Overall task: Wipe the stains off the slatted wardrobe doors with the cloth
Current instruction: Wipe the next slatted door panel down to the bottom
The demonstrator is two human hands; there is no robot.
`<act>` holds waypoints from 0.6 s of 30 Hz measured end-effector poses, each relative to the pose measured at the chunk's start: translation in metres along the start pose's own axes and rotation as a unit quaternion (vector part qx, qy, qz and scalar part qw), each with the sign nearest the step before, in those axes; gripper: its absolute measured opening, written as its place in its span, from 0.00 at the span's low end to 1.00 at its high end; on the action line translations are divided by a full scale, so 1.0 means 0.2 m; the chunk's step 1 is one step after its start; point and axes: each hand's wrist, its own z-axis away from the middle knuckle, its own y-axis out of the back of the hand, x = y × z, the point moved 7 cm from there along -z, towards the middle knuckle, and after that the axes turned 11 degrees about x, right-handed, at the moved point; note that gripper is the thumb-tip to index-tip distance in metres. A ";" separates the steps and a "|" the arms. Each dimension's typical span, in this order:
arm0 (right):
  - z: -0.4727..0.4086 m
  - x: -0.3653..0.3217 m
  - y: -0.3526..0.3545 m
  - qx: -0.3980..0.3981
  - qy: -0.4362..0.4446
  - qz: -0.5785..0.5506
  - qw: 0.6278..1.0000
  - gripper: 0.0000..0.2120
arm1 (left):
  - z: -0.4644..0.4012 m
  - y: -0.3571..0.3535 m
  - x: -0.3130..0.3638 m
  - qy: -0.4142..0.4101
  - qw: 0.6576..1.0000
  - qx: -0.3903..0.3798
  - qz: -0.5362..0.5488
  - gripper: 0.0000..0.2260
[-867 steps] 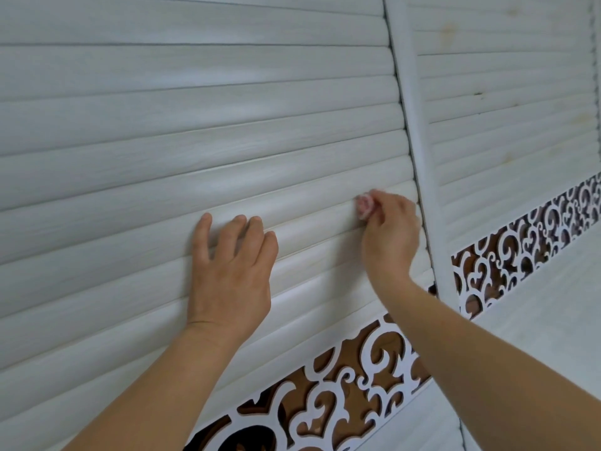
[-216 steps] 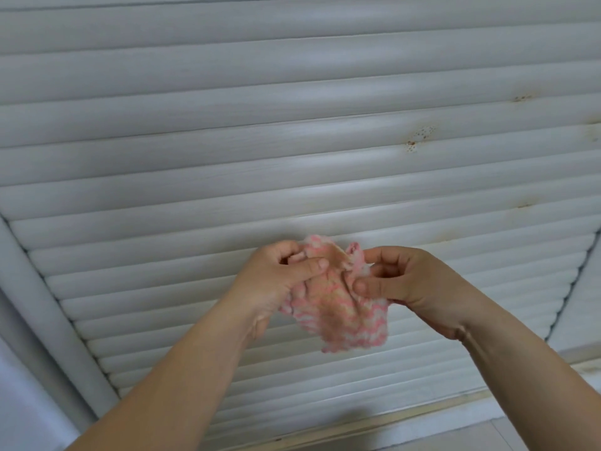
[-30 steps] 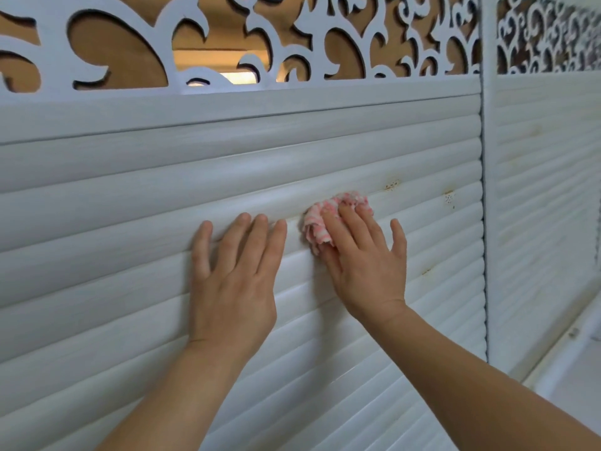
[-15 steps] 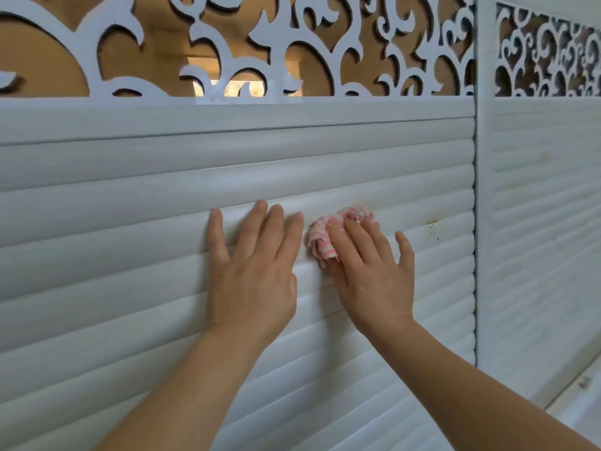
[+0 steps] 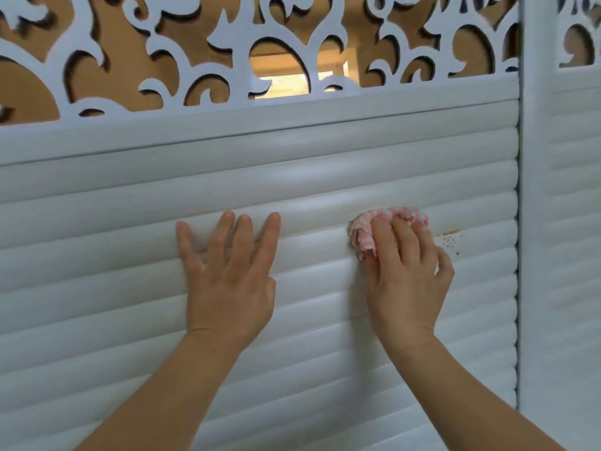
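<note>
Slatted wardrobe door (image 5: 130, 271): white, horizontal slats, filling most of the view. Fretwork panel (image 5: 227, 37) of white scrolls across the top, from 10 to 2 o'clock; brown interior seen through the cut-outs, contents not distinguishable apart from a bright patch near 12 o'clock. Vertical frame post (image 5: 533, 222) at 3 o'clock, with a second slatted door (image 5: 575, 288) beyond it.

Left hand (image 5: 227, 278): laid flat on the slats just left of centre, fingers (image 5: 224, 229) straight and slightly spread, pointing to 12 o'clock, holding nothing.

Right hand (image 5: 406, 288): right of centre, towards 3 o'clock from the left hand, well apart from it. Fingers bent over a bunched pink-and-white cloth (image 5: 367, 229), pressing it against a slat; little finger curled at the side. Cloth protruding above and left of the fingertips.

Stain (image 5: 450, 239): brownish smear with small dark specks on the slat, just beside the cloth at its 3 o'clock, close to the frame post. Not covered by the cloth.
</note>
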 end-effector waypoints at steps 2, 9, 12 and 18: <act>0.04 -0.13 0.00 0.005 0.058 -0.022 0.998 0.20 | 0.00 0.00 0.00 -0.004 1.000 0.009 -0.004 0.28; 0.05 -0.28 -0.04 -0.031 0.186 -0.047 0.981 0.24 | 0.00 0.02 0.00 -0.013 1.000 0.016 -0.002 0.28; -0.05 -0.11 -0.06 -0.055 0.099 -0.015 0.994 0.23 | -0.01 0.03 0.01 -0.013 1.000 0.010 -0.004 0.28; -0.10 -0.19 -0.07 -0.060 0.001 -0.024 0.998 0.24 | -0.01 0.02 -0.01 0.001 1.000 -0.023 0.005 0.30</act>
